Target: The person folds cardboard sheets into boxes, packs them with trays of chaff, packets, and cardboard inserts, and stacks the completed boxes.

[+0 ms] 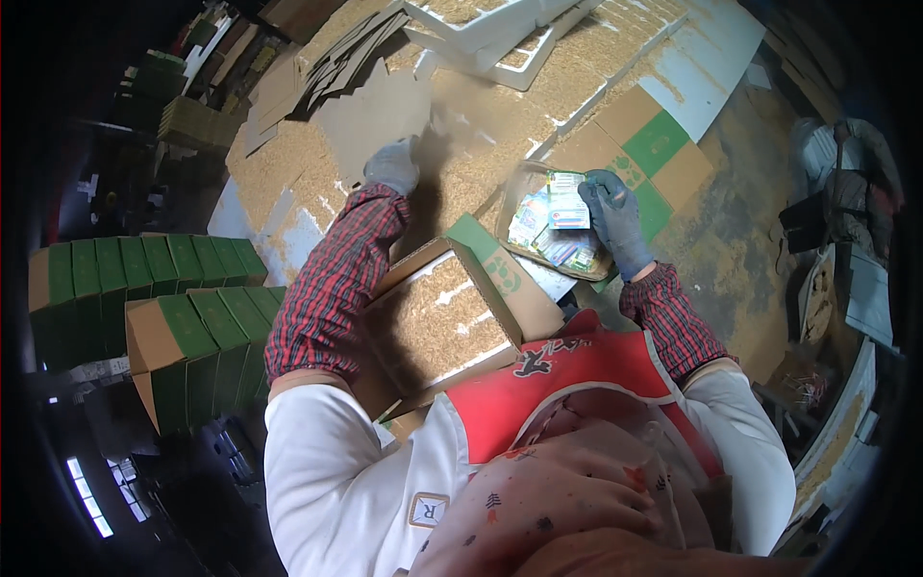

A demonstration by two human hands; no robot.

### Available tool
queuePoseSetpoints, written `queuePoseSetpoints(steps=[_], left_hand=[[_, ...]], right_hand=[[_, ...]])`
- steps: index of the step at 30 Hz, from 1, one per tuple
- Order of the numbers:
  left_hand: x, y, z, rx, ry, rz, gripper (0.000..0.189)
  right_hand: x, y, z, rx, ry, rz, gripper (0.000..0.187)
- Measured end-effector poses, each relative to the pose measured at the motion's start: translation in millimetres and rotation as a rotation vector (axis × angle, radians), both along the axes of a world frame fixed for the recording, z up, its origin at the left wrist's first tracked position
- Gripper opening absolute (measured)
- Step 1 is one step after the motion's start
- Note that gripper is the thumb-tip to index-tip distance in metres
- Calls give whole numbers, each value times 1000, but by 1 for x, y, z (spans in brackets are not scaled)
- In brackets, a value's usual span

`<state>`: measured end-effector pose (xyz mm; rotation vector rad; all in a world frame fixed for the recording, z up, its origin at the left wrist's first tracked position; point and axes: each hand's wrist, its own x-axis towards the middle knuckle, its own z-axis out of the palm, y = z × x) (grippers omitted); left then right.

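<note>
My left hand (393, 166), in a grey glove, is closed at the lower edge of a flat cardboard sheet (378, 108); its fingertips are hidden. In my gloved right hand (619, 220) is a printed packet (568, 202), pinched by its right edge. Below it, an open-topped container (510, 189) holds several more printed packets (530, 223). Nearest my body stands an open carton (497, 288), green and brown on its raised flap. Inside it, tan material (433, 324) like wood shavings fills a white-edged tray.
White foam trays (497, 54) of similar tan material cover the far surface. Cardboard pieces (353, 54) lie stacked at upper left. A green-and-brown carton (634, 144) lies right of the trays. Rows of green cartons (209, 324) stand left. Another person (858, 180) is at far right.
</note>
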<state>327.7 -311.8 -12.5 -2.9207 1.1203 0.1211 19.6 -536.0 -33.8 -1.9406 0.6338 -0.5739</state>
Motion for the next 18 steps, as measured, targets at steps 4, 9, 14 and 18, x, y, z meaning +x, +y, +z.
queuePoseSetpoints(steps=[4,9,14,18], left_hand=[[-76,62,117,-518,-131,-32,31],[-181,175,173,-508,-27,-316,49],[-250,242,125,-77,-38,-393,24],[-244,236,90,271,59,-449,12]], right_hand=[[1,82,78,344,-413,256,21],[5,122,122,-342,-419,847,24],[-5,119,146,-250,-475,524,21],[-1,184,117,-975,60,1146,32]])
